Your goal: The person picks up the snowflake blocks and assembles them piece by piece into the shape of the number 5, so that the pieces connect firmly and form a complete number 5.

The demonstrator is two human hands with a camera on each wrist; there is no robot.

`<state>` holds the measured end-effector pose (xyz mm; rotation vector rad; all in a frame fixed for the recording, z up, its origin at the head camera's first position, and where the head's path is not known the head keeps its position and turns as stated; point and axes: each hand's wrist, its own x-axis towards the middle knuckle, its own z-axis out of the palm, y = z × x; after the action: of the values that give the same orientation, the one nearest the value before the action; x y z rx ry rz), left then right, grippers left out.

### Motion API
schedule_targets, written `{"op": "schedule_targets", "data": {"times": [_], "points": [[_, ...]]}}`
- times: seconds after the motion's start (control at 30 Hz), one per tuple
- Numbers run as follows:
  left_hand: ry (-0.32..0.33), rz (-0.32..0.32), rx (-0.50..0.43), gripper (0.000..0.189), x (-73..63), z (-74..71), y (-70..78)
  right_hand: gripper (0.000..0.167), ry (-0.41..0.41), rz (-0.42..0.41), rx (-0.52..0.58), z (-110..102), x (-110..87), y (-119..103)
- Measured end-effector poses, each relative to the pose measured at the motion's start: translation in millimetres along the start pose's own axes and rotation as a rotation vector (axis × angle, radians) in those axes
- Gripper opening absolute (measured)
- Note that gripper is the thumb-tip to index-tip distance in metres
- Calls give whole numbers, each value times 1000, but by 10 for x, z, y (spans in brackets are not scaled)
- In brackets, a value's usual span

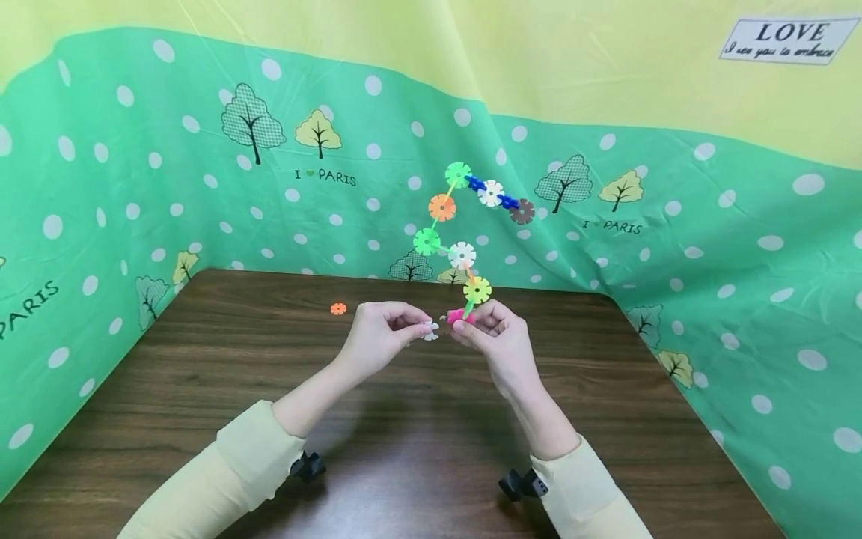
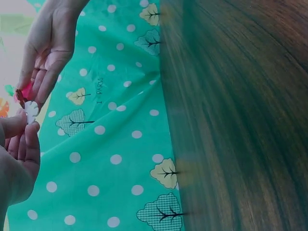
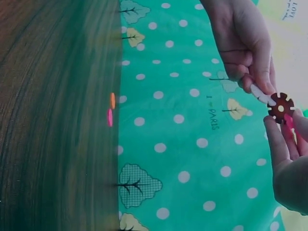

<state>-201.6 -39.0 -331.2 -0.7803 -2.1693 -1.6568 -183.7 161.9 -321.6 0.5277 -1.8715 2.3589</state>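
Observation:
Thumb and fingers of my left hand [image 1: 377,335] pinch a white notched snowflake disc [image 1: 430,330]. My right hand [image 1: 503,346] pinches a pink snowflake disc [image 1: 459,317] at the lower end of a raised chain of linked discs. From there the chain climbs through a yellow disc [image 1: 477,290], a white one [image 1: 462,255], green and orange ones, then bends right over blue pieces to a brown disc [image 1: 521,212]. Beside the pink piece sits another dark brown disc [image 3: 281,108]; in the right wrist view the left hand's white disc meets its notched edge.
On the dark wooden table [image 1: 222,359], an orange disc [image 1: 338,308] lies left of the hands. The right wrist view also shows a pink disc [image 3: 109,118] near it. Green dotted cloth [image 1: 337,217] walls the table at back and sides.

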Motion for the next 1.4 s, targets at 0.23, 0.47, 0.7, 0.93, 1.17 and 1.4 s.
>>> {"op": "schedule_targets", "data": {"times": [0.23,0.47,0.7,0.93,1.17,1.4], "points": [[31,-26,-34,8,-58,29,-23,14,-44,-18,-84,-56,8,-5],[71,-41,-73,8,-98,45,-12,31,-46,-44,-324,-95,-22,38],[48,-134,-126,10,-143,64,-4,29,-56,-1,-389,-35,-97,186],[26,-208,-134,10,-223,47,176,25,-100,35,-285,19,-146,295],[7,-239,-142,9,-290,44,270,23,-95,59,-214,52,-195,339],[5,-298,-199,10,-331,101,83,23,-37,60,-154,85,-246,404]]}}
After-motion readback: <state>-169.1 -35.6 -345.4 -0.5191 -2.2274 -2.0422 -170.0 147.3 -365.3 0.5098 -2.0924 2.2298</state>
